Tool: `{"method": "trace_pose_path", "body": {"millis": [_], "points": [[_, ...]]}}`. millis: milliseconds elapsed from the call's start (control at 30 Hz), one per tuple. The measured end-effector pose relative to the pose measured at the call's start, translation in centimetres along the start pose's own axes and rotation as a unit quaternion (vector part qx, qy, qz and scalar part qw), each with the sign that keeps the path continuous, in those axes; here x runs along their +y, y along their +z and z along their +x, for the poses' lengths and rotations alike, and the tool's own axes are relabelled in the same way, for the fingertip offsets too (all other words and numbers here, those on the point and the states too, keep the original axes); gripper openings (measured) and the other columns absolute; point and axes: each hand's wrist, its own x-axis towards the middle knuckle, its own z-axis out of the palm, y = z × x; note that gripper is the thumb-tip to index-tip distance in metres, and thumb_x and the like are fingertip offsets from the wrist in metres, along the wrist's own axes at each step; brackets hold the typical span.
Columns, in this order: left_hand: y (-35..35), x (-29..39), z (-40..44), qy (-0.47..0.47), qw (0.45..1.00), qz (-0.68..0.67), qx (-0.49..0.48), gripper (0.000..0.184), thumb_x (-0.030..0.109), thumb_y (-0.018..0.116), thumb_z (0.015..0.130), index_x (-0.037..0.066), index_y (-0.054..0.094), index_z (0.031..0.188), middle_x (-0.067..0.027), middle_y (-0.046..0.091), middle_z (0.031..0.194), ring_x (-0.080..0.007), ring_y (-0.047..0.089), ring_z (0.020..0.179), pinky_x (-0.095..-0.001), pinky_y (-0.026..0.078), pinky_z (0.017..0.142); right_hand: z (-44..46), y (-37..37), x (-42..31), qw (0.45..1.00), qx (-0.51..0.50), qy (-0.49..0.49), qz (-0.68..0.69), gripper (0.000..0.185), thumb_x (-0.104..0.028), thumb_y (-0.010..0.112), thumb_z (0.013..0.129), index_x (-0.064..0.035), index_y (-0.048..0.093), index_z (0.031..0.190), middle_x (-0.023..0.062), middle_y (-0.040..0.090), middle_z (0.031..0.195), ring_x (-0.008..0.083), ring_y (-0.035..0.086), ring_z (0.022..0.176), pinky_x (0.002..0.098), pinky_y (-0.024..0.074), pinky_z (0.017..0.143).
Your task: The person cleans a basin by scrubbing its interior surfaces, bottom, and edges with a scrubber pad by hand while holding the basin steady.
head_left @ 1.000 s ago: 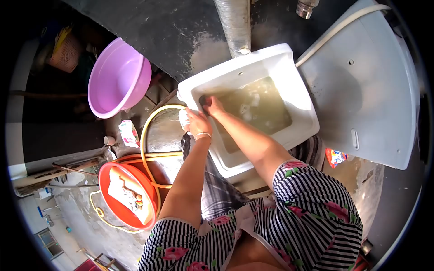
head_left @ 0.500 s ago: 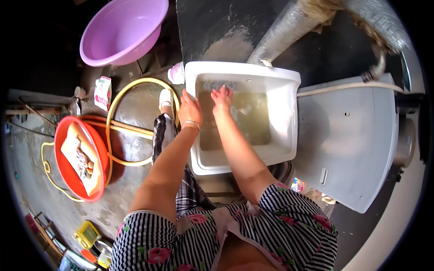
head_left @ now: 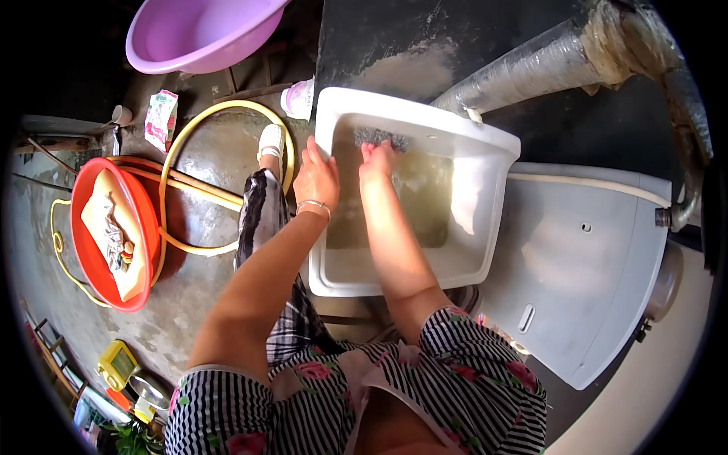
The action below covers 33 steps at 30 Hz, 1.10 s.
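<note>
Lying inside the basin (head_left: pixel 425 115), close along its far wall, the grey pad (head_left: pixel 371 136) has its long axis running roughly left to right, parallel to that wall. The right hand (head_left: pixel 378 159) is the nearer one — it reaches in from the basin's near side, its fingertips touching the pad, so the pad lies just ahead of the palm and crosswise to the forearm. Its fingers look bent; whether they grip the pad or merely press on it, I cannot tell. The left hand (head_left: pixel 317 182) is well to the pad's left at the basin's left rim — unclenched, fingers extended toward the far corner, nothing visible in its grasp. Murky water (head_left: pixel 425 201) lies in the basin, on the near side of the pad.
</note>
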Motion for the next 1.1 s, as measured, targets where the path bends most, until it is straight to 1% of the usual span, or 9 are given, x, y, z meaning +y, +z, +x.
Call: {"method": "trace_pose_path", "body": {"millis": [100,233,333,467,600,767,833,1000,1100], "points": [[-0.2,0.0,-0.7,0.004,1.000,-0.001,-0.009,0.059,0.023,0.051,0.092,-0.001,0.025,0.139,-0.0229,0.052,0.116,-0.0390,0.061,0.093,-0.0478,0.051,0.074,-0.2,1.7,0.9,0.983,0.129,-0.107,-0.071,0.022,-0.012,0.041,0.097,-0.0087,0.042,0.119,0.0064,0.058,0.100,0.0155,0.055,0.066,0.0250,0.0475,0.053],[-0.2,0.0,-0.2,0.004,1.000,0.005,-0.006,0.059,0.023,0.051,0.092,-0.002,0.025,0.139,-0.0228,0.052,0.115,-0.0393,0.061,0.090,-0.0478,0.051,0.072,4.3,-0.3,1.1,0.990,0.041,0.109,-0.084,0.030,-0.013,0.041,0.098,-0.0069,0.038,0.127,0.0103,0.055,0.110,0.0139,0.055,0.078,0.0309,0.0481,0.057],[-0.7,0.2,-0.4,-0.005,1.000,-0.001,-0.016,0.060,0.023,0.052,0.091,-0.001,0.026,0.139,-0.0220,0.052,0.114,-0.0389,0.061,0.091,-0.0473,0.051,0.072,-0.1,-0.4,-1.1,0.997,0.015,-0.069,0.013,0.025,-0.016,0.041,0.100,-0.0086,0.039,0.124,0.0091,0.054,0.111,0.0138,0.054,0.079,0.0290,0.0471,0.056],[-0.5,0.1,-0.6,0.005,1.000,0.002,-0.004,0.058,0.023,0.051,0.092,-0.001,0.026,0.138,-0.0221,0.052,0.114,-0.0389,0.060,0.091,-0.0475,0.051,0.072,-0.7,0.4,-1.6,0.981,0.043,-0.170,-0.080,0.024,-0.014,0.041,0.099,-0.0089,0.040,0.123,0.0102,0.053,0.109,0.0163,0.055,0.082,0.0279,0.0497,0.059],[-0.7,0.1,-0.6,-0.002,1.000,0.010,-0.016,0.058,0.023,0.051,0.092,0.000,0.025,0.138,-0.0226,0.052,0.115,-0.0395,0.060,0.091,-0.0477,0.051,0.072,4.4,-1.1,0.0,0.988,0.049,0.131,-0.068,0.018,-0.005,0.040,0.093,-0.0062,0.054,0.104,0.0073,0.053,0.096,0.0142,0.049,0.068,0.0288,0.0520,0.066],[-0.5,-0.1,-0.5,0.002,1.000,-0.004,-0.007,0.058,0.022,0.052,0.092,0.000,0.026,0.138,-0.0234,0.052,0.115,-0.0403,0.060,0.091,-0.0482,0.050,0.073,-2.6,0.2,-1.8,0.995,-0.055,-0.083,0.011,0.026,-0.016,0.041,0.100,-0.0098,0.039,0.126,0.0058,0.054,0.100,0.0130,0.049,0.068,0.0276,0.0523,0.067],[-0.8,0.1,-0.8,0.002,1.000,-0.013,-0.009,0.057,0.022,0.052,0.091,-0.001,0.027,0.138,-0.0234,0.052,0.115,-0.0406,0.060,0.091,-0.0481,0.050,0.073,-2.7,1.1,-1.0,0.992,0.015,-0.119,-0.028,0.029,-0.013,0.040,0.099,-0.0106,0.038,0.128,0.0066,0.054,0.107,0.0149,0.053,0.073,0.0280,0.0521,0.065],[-0.8,0.1,-0.6,-0.004,1.000,-0.012,-0.014,0.059,0.021,0.052,0.091,-0.001,0.026,0.139,-0.0235,0.052,0.115,-0.0406,0.059,0.092,-0.0479,0.050,0.075,3.7,-0.4,3.4,0.996,0.001,-0.024,-0.085,0.039,-0.015,0.042,0.096,-0.0075,0.033,0.133,0.0089,0.052,0.119,0.0195,0.057,0.087,0.0339,0.0508,0.068],[-0.8,0.1,-0.5,0.000,1.000,-0.010,-0.009,0.058,0.021,0.052,0.091,-0.001,0.027,0.139,-0.0236,0.052,0.115,-0.0405,0.060,0.092,-0.0479,0.050,0.075,16.8,-5.5,9.5,0.988,-0.012,0.051,-0.142,0.040,-0.014,0.044,0.097,-0.0081,0.033,0.135,0.0078,0.052,0.120,0.0191,0.057,0.088,0.0318,0.0507,0.068]]}}
